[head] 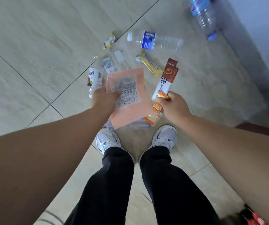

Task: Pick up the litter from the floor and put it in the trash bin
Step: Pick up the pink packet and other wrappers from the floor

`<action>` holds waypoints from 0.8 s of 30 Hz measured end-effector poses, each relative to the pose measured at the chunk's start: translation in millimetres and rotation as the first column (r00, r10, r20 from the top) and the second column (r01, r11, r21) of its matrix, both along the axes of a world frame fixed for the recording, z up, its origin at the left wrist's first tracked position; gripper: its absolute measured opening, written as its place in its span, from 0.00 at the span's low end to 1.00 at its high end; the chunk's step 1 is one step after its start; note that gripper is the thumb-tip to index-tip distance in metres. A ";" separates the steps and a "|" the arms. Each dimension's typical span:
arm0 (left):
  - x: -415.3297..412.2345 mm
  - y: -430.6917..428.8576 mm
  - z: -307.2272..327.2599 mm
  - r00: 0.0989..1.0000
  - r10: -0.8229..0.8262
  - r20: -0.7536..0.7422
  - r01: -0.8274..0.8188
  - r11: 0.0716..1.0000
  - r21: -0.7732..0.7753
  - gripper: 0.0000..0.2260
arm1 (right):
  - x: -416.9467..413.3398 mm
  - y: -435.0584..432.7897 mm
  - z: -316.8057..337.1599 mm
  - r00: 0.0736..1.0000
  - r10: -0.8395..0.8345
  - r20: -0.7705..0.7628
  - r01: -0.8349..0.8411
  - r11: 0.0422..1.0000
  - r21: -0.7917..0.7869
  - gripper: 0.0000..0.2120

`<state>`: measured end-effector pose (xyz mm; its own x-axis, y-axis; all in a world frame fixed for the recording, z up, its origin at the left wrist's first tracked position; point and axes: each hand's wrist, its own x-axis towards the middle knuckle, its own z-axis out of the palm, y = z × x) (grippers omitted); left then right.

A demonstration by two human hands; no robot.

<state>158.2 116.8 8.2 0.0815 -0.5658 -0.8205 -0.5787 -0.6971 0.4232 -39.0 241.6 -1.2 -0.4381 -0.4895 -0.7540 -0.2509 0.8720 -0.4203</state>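
Left fingers [114,95] pinching pink pouch [130,101]; right fingers [163,101] gripping brown sachet [167,77].

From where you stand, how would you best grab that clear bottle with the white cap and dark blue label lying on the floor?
Grip the clear bottle around its labelled middle, coming down from above with fingers across its width. It lies on its side, cap pointing left, with bare floor tile on both long sides, so a hand can probably close over it freely. The yellow wrapper just below it lies apart.
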 end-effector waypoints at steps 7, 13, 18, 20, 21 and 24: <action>-8.7 -20.5 110.4 0.985 -0.170 0.041 0.171 0.985 -0.028 0.07 | -10.3 -1.6 105.3 0.996 -0.068 0.064 0.068 0.998 -0.004 0.18; -28.8 -32.0 198.0 0.954 -0.299 -0.001 0.298 0.953 -0.052 0.06 | -16.8 9.4 189.0 0.952 -0.239 0.190 0.248 0.968 -0.028 0.16; -47.5 -32.5 252.3 0.913 -0.408 -0.014 0.405 0.908 -0.105 0.08 | -27.8 29.2 247.8 0.888 -0.386 0.251 0.416 0.906 -0.079 0.11; -54.2 -29.5 269.3 0.897 -0.441 -0.021 0.435 0.892 -0.121 0.09 | -32.8 42.0 268.9 0.837 -0.461 0.296 0.506 0.857 -0.096 0.10; -57.8 -27.3 277.6 0.891 -0.454 -0.028 0.447 0.885 -0.129 0.09 | -35.5 50.7 279.1 0.814 -0.493 0.307 0.544 0.832 -0.106 0.10; -70.5 -16.8 302.3 0.868 -0.495 -0.040 0.485 0.862 -0.146 0.06 | -40.8 84.8 306.2 0.770 -0.556 0.312 0.612 0.782 -0.118 0.09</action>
<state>87.7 100.0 310.5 -0.2911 -0.6164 -0.7316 -0.7952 -0.2693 0.5433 -79.8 326.4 304.9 -0.5025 -0.3515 -0.7899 0.4157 0.7028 -0.5772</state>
